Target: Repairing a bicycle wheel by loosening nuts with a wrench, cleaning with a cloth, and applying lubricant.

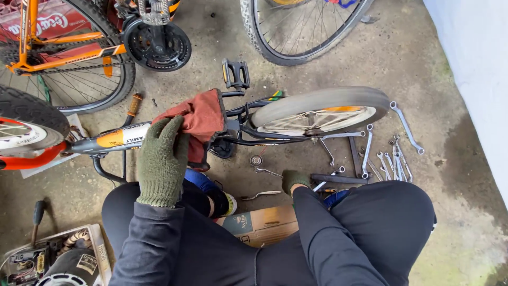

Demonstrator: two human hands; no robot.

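Dark-trousered knees fill the bottom of the view, with a flattened brown cardboard box (262,225) between them. Above the box lies a small upturned bicycle (233,127) with a grey-and-orange frame. Its left end carries a rust-red cloth-covered saddle (203,119), and the left hand (161,161), in an olive knitted glove, lies flat against that saddle with fingers spread, not gripping. The right hand (293,180), gloved alike, reaches to the concrete floor just below the bicycle's pale grey rear tyre (323,100); whether it grasps anything cannot be told. Silver spanners (394,161) lie scattered right of that tyre.
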